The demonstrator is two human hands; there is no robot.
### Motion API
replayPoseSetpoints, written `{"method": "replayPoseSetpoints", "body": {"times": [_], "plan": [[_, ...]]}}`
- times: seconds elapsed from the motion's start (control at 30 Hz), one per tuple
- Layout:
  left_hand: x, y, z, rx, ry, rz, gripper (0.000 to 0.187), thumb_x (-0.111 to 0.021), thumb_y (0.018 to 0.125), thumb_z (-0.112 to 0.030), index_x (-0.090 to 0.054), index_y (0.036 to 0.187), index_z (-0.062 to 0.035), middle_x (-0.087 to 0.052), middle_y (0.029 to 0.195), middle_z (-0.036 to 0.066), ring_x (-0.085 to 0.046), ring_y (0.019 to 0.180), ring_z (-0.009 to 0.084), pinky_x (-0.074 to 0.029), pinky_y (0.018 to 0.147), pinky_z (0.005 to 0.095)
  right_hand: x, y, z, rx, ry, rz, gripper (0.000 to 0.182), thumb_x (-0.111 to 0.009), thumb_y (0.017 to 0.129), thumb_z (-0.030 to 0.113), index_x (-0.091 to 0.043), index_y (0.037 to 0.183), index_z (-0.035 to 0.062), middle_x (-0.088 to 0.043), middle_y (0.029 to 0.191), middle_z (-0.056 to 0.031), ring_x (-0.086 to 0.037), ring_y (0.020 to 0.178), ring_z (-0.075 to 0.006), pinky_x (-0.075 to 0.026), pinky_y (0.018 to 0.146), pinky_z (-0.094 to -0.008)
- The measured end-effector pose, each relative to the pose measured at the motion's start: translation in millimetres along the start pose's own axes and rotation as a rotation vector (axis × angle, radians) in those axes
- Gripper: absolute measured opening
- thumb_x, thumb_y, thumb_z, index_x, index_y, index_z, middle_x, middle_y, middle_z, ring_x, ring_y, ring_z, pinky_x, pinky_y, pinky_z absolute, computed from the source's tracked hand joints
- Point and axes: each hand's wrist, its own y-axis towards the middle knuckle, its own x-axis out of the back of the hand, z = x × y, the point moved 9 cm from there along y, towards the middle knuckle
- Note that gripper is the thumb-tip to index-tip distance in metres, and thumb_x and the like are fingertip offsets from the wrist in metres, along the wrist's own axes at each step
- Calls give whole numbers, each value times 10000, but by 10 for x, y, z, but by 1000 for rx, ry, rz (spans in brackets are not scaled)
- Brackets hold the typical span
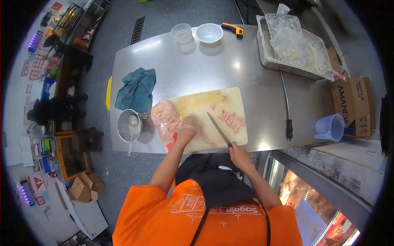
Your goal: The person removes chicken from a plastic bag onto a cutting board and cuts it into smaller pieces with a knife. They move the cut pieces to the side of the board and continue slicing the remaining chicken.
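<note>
My right hand (pixel 239 156) grips a long knife (pixel 219 129) by its handle, blade pointing away over the cutting board (pixel 197 100). In what looks like a clear plastic glove, my left hand (pixel 188 126) is closed on pale raw meat (pixel 205 137) lying on the board; its fingertips are partly hidden. Just left of that hand rests a clear plastic bag of raw meat (pixel 164 117), overlapping the board's left edge. Small cut pieces of meat (pixel 232 121) form a pile right of the blade.
On the steel table (pixel 172 69) are a teal cloth (pixel 136 90), a metal bowl (pixel 123 127) with a ladle, two tubs, an orange-black infrared thermometer (pixel 233 29) and a sharpening steel (pixel 286 102). A large tray (pixel 271 63), a blue jug (pixel 331 128) and a cardboard box (pixel 352 106) stand right.
</note>
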Motion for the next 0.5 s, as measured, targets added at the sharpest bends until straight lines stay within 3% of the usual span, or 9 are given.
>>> {"method": "replayPoseSetpoints", "body": {"times": [0.03, 0.07, 0.13, 0.27, 0.33, 0.37, 0.43, 0.47, 0.5], "plan": [[3, -68, 129, 138, 166, 58, 329, -660, 881, -281, -693, 1010, 20, -679, 894, 262, -670, 819, 394, -522, 735, 446, -66, -12, -8, 1, 6, 6, 279, -481, 1010, 243, -475, 1158, 7, -637, 793, -314, -627, 764, -523, -482, 706, -608], [-35, -141, 149, 144, 169, 58, 329, -660, 881, -281, -693, 1010, 20, -679, 894, 262, -670, 819, 394, -522, 735, 446, -89, -24, -38, -25, 29, -23, 282, -481, 1009, 248, -483, 1162, 10, -639, 798, -314, -628, 776, -522, -483, 718, -608], [-148, -262, -29, -20, 226, 27, 440, -647, 892, -414, -706, 870, 22, -685, 837, 249, -666, 760, 398, -521, 709, 467, -113, 28, -80, -40, 50, -52, 286, -480, 1009, 252, -491, 1165, 13, -642, 803, -314, -630, 788, -521, -485, 730, -607], [-271, -314, -377, -92, 155, 158, 416, -644, 888, -401, -692, 872, 12, -673, 770, 245, -662, 705, 406, -524, 693, 466, -57, 72, -146, -82, 142, -78, 306, -482, 1009, 256, -488, 1180, 3, -641, 840, -333, -625, 836, -529, -475, 756, -608], [-211, -280, -259, 53, -105, 12, 424, -626, 906, -378, -663, 775, 24, -677, 713, 214, -676, 649, 304, -525, 646, 415, 9, 116, -154, -69, 149, -92, 313, -483, 1009, 257, -487, 1184, -2, -642, 849, -335, -623, 846, -532, -472, 758, -607], [-86, -312, -406, 58, -115, 6, 424, -626, 906, -378, -663, 775, 24, -677, 713, 214, -676, 649, 304, -525, 646, 415, 65, 146, -191, -70, 160, -136, 302, -483, 1009, 255, -488, 1169, 0, -645, 836, -324, -625, 832, -531, -475, 740, -603], [52, -365, -603, 140, -412, 101, 376, -607, 933, -340, -642, 775, 0, -675, 676, 131, -656, 609, 189, -509, 582, 344, 181, 192, -172, -61, 160, -172, 292, -483, 1008, 253, -490, 1155, 1, -649, 822, -314, -626, 818, -529, -478, 721, -599], [-4, -345, -558, 145, -421, 92, 376, -607, 933, -340, -642, 775, 0, -675, 676, 131, -656, 609, 189, -509, 582, 344, 334, 183, -92, -51, 220, -216, 287, -489, 1009, 243, -492, 1139, -13, -652, 822, -306, -631, 809, -515, -474, 710, -578], [-123, -300, -458, 208, -715, 55, 335, -604, 942, -324, -638, 816, -16, -660, 669, 96, -638, 592, 159, -502, 563, 317, 480, 170, -14, -42, 281, -261, 283, -495, 1010, 232, -494, 1124, -27, -654, 822, -298, -635, 801, -501, -470, 698, -558]]}}
